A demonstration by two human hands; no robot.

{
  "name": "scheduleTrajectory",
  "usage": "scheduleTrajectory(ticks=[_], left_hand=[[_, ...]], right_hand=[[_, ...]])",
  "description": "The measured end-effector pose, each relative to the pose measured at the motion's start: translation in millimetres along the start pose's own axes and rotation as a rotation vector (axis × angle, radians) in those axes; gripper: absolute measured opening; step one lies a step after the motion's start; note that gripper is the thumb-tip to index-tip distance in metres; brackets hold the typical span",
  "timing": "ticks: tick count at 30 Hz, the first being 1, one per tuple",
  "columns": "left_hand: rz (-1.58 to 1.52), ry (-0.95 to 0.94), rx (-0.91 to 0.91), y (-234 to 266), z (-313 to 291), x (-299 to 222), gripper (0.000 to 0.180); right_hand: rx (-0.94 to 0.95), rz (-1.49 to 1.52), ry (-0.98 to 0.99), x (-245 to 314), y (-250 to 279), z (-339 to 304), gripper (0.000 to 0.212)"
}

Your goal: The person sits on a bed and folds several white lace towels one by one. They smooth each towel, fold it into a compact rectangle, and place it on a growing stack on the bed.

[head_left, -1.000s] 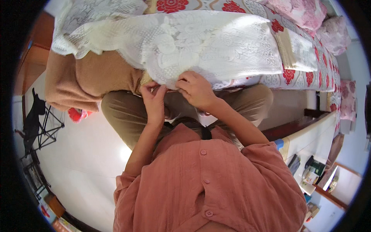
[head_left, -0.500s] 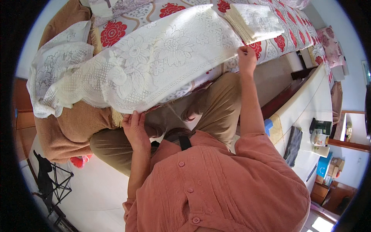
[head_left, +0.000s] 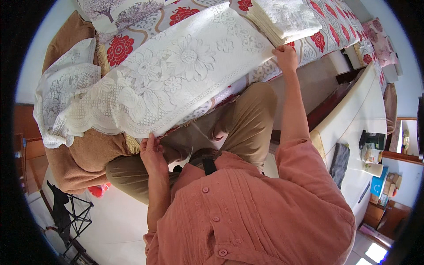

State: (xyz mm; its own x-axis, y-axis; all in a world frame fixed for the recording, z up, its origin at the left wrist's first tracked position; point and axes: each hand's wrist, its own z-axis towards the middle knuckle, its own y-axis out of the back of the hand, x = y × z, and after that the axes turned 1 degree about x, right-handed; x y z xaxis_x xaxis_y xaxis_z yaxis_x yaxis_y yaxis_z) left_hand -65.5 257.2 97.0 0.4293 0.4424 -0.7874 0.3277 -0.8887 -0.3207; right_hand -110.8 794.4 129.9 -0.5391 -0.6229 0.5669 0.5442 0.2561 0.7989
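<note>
A white lace cloth (head_left: 176,66) with large flower patterns lies long and folded across a couch. Its right front corner is pinched between the fingers of my right hand (head_left: 286,57), close to a stack of folded cream lace cloths (head_left: 287,20). At the cloth's near left edge, my left hand (head_left: 153,154) has its fingertips closed on the scalloped border. Toward the left, the cloth runs in loose folds over the couch arm, where more white lace (head_left: 66,84) hangs.
Under the lace is a couch cover (head_left: 183,15) with red flowers. A brown couch arm (head_left: 88,159) stands at left, by a black folding frame (head_left: 77,212). On the right, a pale table (head_left: 338,119) carries a dark folded cloth (head_left: 339,163) and a dark jar (head_left: 375,140).
The view has shifted slightly. Both hands keep hold of the lace cloth at the same places, and the right forearm is a little straighter.
</note>
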Motion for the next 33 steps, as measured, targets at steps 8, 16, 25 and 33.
scheduleTrajectory(ticks=[8,16,25,33], left_hand=[[0.002,0.076,-0.058,-26,-12,-12,0.014],[-0.077,-0.069,0.106,-16,-10,-32,0.034],[-0.074,0.013,0.060,-15,-3,-33,0.043],[-0.142,-0.085,-0.012,4,22,-64,0.046]], right_hand=[[-0.058,0.142,-0.044,-14,-25,-4,0.027],[0.009,0.768,-0.309,-11,12,-13,0.014],[-0.173,0.442,-0.245,-43,-14,-33,0.020],[-0.132,0.164,0.337,77,-17,-83,0.033]])
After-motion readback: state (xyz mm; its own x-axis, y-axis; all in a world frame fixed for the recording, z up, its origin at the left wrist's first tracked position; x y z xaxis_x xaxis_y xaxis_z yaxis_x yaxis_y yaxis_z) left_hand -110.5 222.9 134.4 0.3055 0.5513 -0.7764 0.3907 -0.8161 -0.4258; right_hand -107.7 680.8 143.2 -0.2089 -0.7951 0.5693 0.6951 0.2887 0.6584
